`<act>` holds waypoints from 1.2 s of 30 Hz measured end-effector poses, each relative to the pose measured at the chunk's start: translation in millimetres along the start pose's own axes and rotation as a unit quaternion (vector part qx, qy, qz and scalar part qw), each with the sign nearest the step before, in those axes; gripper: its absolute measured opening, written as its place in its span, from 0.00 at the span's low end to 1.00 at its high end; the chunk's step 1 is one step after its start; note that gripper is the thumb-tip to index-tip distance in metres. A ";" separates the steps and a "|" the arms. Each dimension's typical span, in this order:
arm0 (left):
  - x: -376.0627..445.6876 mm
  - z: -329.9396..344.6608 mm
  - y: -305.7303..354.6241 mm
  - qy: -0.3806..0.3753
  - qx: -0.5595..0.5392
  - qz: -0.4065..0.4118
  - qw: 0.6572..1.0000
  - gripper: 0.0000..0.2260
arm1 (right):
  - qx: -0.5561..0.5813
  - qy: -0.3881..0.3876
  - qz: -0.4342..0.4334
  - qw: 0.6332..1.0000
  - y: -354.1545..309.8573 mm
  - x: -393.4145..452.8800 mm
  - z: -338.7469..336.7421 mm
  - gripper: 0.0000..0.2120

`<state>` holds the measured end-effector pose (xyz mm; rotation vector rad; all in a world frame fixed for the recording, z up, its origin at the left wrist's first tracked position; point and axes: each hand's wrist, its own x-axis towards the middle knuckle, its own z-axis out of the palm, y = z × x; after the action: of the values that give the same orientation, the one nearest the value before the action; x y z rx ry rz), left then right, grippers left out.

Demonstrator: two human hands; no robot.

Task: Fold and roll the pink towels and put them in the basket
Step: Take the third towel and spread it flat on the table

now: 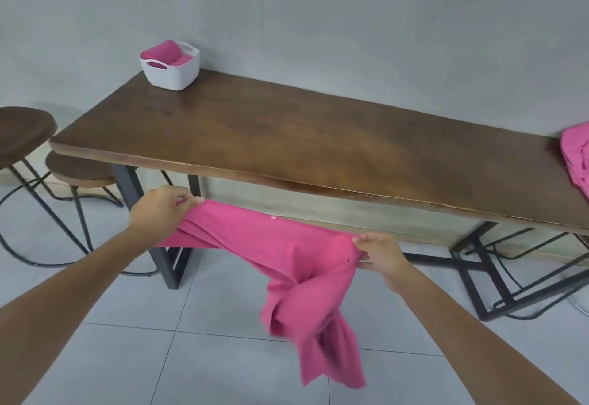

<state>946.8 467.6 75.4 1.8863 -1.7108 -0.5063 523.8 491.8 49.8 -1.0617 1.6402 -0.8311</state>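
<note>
- No readable text, labels, brands or numbers anywhere.
- Pink towel [280,255]: a tiny white mark near its top edge, too small to read.
- White basket [170,68] at the table's far left corner: woven pattern only, no lettering.
- Table [287,137] top: bare wood grain, no markings.
</note>
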 end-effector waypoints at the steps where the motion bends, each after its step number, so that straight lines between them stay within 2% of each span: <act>1: -0.8 -1.2 -0.5 -0.001 0.004 -0.001 1.000 0.16 | 0.008 0.002 0.015 1.000 2.5 0.6 1.6 0.12; 4: -3.4 -1.0 1.1 -0.010 0.003 0.000 1.000 0.16 | 0.004 0.021 0.023 1.000 14.9 -0.7 0.8 0.09; 6: -5.6 2.1 4.6 -0.017 0.009 0.024 1.000 0.17 | -0.033 0.040 -0.002 0.999 21.3 -1.1 -7.2 0.13; 10: -6.3 11.5 11.7 -0.042 0.020 0.084 0.995 0.17 | -0.121 0.099 -0.045 0.987 18.1 -1.9 -36.1 0.13; 16: -5.1 14.1 48.4 -0.021 0.032 0.169 0.985 0.18 | 0.068 0.229 -0.046 0.970 -3.6 5.8 -51.2 0.13; 20: 1.7 7.7 57.8 0.015 0.012 0.204 0.979 0.15 | 0.118 0.286 -0.049 0.950 -7.1 6.8 -38.8 0.12; 23: 8.9 1.3 52.5 0.009 0.012 0.227 0.974 0.13 | 0.053 0.315 -0.137 0.938 -7.3 -10.5 -32.6 0.11; 25: 13.9 -6.6 45.5 -0.002 0.029 0.233 0.972 0.13 | -0.033 0.294 -0.178 0.939 -0.1 -20.0 -34.8 0.12; 30: 12.1 -14.0 38.3 -0.061 0.089 0.272 0.956 0.15 | -0.214 0.286 -0.158 0.921 28.8 -20.5 -53.0 0.23; 36: 12.0 -5.7 31.8 -0.072 0.110 0.257 0.957 0.15 | -0.289 0.271 -0.189 0.898 50.1 -19.3 -63.9 0.26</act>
<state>926.7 455.0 100.3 1.4755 -2.3333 -0.2566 452.7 531.1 31.0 -1.7152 2.2781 -0.9750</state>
